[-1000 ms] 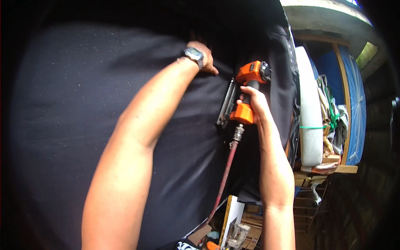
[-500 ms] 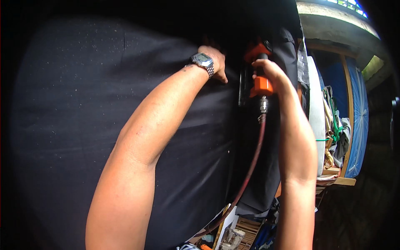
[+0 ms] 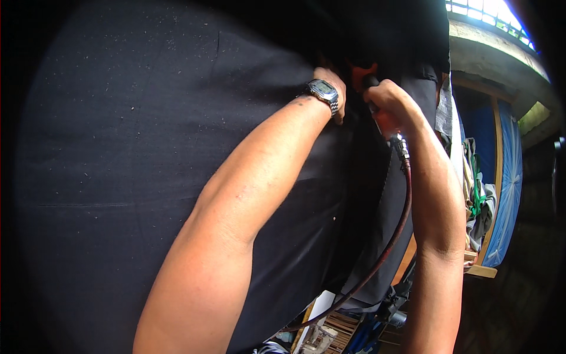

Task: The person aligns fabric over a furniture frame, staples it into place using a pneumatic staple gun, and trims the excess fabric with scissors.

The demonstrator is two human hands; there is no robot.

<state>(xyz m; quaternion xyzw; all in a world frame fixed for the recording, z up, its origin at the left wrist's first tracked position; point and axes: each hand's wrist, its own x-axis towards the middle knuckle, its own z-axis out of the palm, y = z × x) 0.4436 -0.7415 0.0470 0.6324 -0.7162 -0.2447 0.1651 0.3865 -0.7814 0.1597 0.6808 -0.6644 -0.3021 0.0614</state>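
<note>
A wide sheet of black fabric point(image 3: 130, 147) fills the left and middle of the view, with pale specks scattered over it. At its dark upper fold, my left hand point(image 3: 335, 88), wearing a silver wristwatch, is closed on the fabric; shadow hides most of its fingers. Close beside it on the right, my right hand point(image 3: 386, 97) is wrapped round the grip of an orange and black air staple gun point(image 3: 364, 74). The gun's nose end is lost in the dark fold. From the metal coupling below its grip, a dark red air hose point(image 3: 389, 245) curves down and left.
Below the fabric stand a slatted wooden crate point(image 3: 342, 330) and some clutter. On the right, a blue plastic-wrapped panel point(image 3: 504, 194) leans by a wooden post, with a heap of cloths point(image 3: 480, 206) beside it. A concrete ledge point(image 3: 495, 50) runs overhead at the upper right.
Both hands have shifted right in the view. The staple gun has tilted, its hose end swinging right, and the hose bows further right. My left hand remains at the fabric's fold.
</note>
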